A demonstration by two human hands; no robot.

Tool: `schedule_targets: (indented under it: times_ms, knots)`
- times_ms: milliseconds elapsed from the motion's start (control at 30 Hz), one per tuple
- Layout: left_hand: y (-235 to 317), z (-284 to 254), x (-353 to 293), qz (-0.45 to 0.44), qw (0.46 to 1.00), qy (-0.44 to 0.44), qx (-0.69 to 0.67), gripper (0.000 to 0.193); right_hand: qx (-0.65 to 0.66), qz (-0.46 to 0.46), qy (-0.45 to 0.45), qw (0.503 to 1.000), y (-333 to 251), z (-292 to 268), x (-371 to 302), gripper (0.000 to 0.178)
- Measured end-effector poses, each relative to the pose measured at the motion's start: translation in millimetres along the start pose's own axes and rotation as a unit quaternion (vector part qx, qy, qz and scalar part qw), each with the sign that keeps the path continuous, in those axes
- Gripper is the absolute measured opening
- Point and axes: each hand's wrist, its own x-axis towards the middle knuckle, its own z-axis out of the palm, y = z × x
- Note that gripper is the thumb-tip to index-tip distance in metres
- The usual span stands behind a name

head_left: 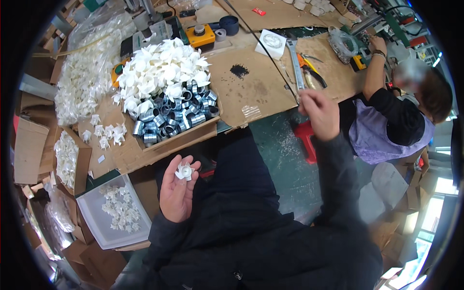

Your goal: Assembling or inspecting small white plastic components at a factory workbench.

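**Drop and mix-up risk: small part held off the bench, loose stock at the edge**

Left hand [177, 195] has a white finned part [183, 171] between thumb and fingertips, palm up, in front of the bench edge, over the lap side. Nothing flat directly under it. My read: a slack pinch or a bumped forearm sends it to lap or floor; squeezing too hard could bend the thin fins.

Right hand [320, 115] is curled up beside the lower end of the wrench [293, 58]. Can't tell if the fingers are clamped on anything; they hide their own contact. If that hand swings carelessly, it could knock the wrench or the pliers [315, 76]; the co-worker [386, 121] sits close on that side.

Cardboard tray [181, 135]: white heap [162, 67] stacked well above the rim, metal rings [174, 116] packed at the front. A nudge could spill either, mixing the two kinds.

Dark granules [239, 71] lie loose on the cardboard; a sleeve dragged through could carry grit into parts.

Loose white pieces [117, 134] lie left of the tray; a sweep could push them off toward the plastic bin [87, 209].
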Motion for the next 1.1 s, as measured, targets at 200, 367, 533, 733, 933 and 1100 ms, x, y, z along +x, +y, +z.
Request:
schedule_targets:
  times_ms: [200,367,533,733,933,1100]
  knots:
    - [-7.7,-3.2,6.7,-0.014,0.998,-0.049,0.030,0.052,-0.449,-0.064,-0.128,0.882,87.1,27.3,-75.1,0.017]
    - [-14.5,10.3,16.2,0.004,0.995,-0.088,0.051,0.052,-0.160,-0.187,0.013,0.969,21.3,57.1,-32.8,0.011]
    - [-17.8,33.6,23.3,0.023,0.992,-0.113,0.053,0.051,-0.159,-0.230,0.027,0.960,18.7,108.5,31.5,0.015]
    - [-19.5,29.7,17.4,0.026,0.993,-0.102,0.055,0.051,-0.206,-0.200,0.029,0.957,25.8,135.2,51.9,0.015]
    - [-19.4,26.4,19.1,0.035,0.991,-0.104,0.073,0.051,-0.224,-0.216,0.036,0.950,27.8,139.3,48.7,0.013]
    - [-20.5,27.2,22.6,0.027,0.990,-0.110,0.081,0.051,-0.243,-0.226,0.051,0.942,28.9,142.4,47.7,0.013]
